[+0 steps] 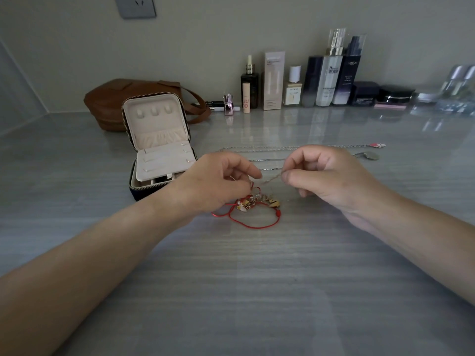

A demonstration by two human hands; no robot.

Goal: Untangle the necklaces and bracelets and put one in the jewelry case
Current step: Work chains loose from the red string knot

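Gloss, metal and matt cloth on your table.
The table top (257, 278) looked like polished grey stone, smooth and reflective. The fine chain (270, 179) you held was thin pale metal; the red cord (257, 225) was smooth and faintly shiny, with glossy gold and silver charms (272, 201). The jewelry case (156, 116) had a matt, velvety cream lining and a metal zip (149, 186). The bag (108, 101) looked like smooth brown leather; the bottles (331, 78) were glossy glass or plastic.
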